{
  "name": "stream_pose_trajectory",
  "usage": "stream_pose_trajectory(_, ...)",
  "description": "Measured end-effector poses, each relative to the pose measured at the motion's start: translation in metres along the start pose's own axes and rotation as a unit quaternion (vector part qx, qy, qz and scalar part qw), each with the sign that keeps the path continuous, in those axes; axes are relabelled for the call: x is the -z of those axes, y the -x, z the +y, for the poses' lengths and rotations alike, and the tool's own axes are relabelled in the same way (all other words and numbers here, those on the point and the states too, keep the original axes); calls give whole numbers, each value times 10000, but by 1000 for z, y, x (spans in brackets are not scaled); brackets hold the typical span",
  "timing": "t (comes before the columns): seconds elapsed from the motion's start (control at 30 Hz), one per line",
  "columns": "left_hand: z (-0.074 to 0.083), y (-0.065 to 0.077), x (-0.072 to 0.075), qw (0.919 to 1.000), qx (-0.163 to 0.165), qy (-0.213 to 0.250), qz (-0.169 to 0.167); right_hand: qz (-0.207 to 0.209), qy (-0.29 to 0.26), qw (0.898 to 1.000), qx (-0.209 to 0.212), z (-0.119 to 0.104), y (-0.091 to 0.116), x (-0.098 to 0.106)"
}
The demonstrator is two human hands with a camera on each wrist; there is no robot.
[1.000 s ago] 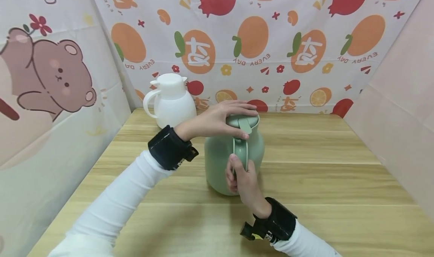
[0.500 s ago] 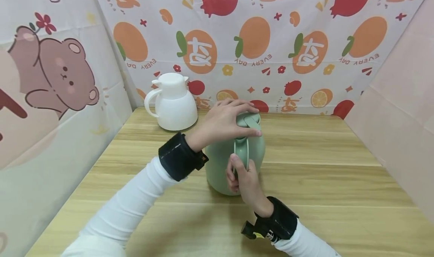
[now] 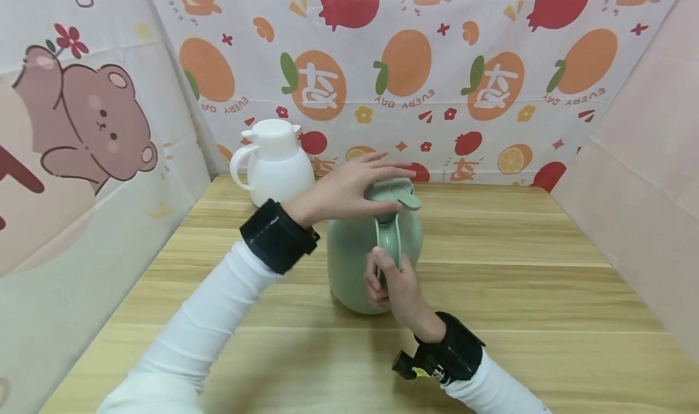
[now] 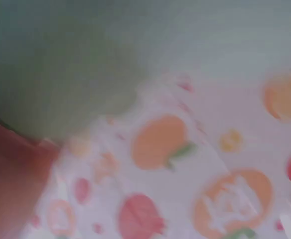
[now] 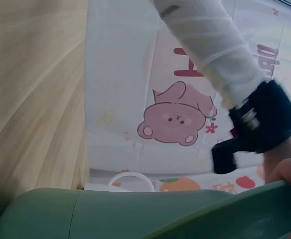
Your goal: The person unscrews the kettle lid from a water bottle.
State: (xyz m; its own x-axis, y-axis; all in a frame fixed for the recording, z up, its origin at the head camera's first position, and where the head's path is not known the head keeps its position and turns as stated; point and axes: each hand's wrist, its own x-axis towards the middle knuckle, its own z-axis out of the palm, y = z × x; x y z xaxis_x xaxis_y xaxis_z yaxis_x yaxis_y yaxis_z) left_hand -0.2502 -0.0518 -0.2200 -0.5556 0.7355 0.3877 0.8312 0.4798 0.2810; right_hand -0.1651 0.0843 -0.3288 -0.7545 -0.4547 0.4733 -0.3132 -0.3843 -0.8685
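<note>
A green thermos jug (image 3: 349,268) stands upright on the wooden table in the head view, its handle (image 3: 388,238) towards me. My right hand (image 3: 398,286) grips this handle with curled fingers. Over the green lid (image 3: 382,189) my left hand (image 3: 349,189) is spread, its fingers fairly straight across the far side and its thumb along the near side. The lid's tab (image 3: 409,198) points right of the handle. In the right wrist view the jug's body (image 5: 120,211) fills the bottom edge. Blur in the left wrist view hides how the fingertips meet the lid.
A white thermos jug (image 3: 278,168) stands at the table's back left, behind my left wrist. The wooden table (image 3: 519,268) ends at a fruit-print cloth (image 3: 459,13) behind. More cloth walls stand at the left and right.
My left hand first turned the lid, swinging its tab rightwards away from the handle. It has since moved back left while the tab stayed turned. My right hand keeps holding the handle.
</note>
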Motion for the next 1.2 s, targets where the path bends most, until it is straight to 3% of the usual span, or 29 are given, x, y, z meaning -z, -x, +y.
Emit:
stream_pose_trajectory(0.1, -17, 3, 1, 9965, -440, 704, -60, -23, 26, 10000, -30, 0, 0, 0)
stream_pose_trajectory(0.17, -24, 5, -1, 9934, -486, 1036, -12, -22, 41, 10000, -58, -1, 1, -1)
stream_pose_trajectory(0.23, -26, 7, -5, 9919, -476, 1176, 102, -33, 20, 9999, -93, -1, 1, -1)
stream_pose_trajectory(0.33, -22, 8, -8, 9936, -391, 1019, 282, -34, -7, 10000, -76, -2, 1, -1)
stream_pose_trajectory(0.43, -13, 7, -7, 9964, -124, 761, 348, 30, 26, 10000, -40, -3, 1, -1)
stream_pose_trajectory(0.57, 3, 4, -10, 9971, 562, 302, 408, 124, 154, 9998, -23, -5, 1, 1)
stream_pose_trajectory(0.73, 22, 0, -16, 9869, 1449, -215, 676, 141, 174, 9997, -13, -6, 0, 2)
stream_pose_trajectory(0.83, 26, 0, -16, 9843, 1588, -215, 735, 133, 157, 9998, 14, -6, 0, 2)
stream_pose_trajectory(1.0, 21, 3, -14, 9895, 1227, -49, 763, 117, 58, 9999, -11, -4, 1, 0)
stream_pose_trajectory(1.2, 2, 13, -8, 9964, 118, 624, 556, 137, 44, 9998, -119, -4, 2, -3)
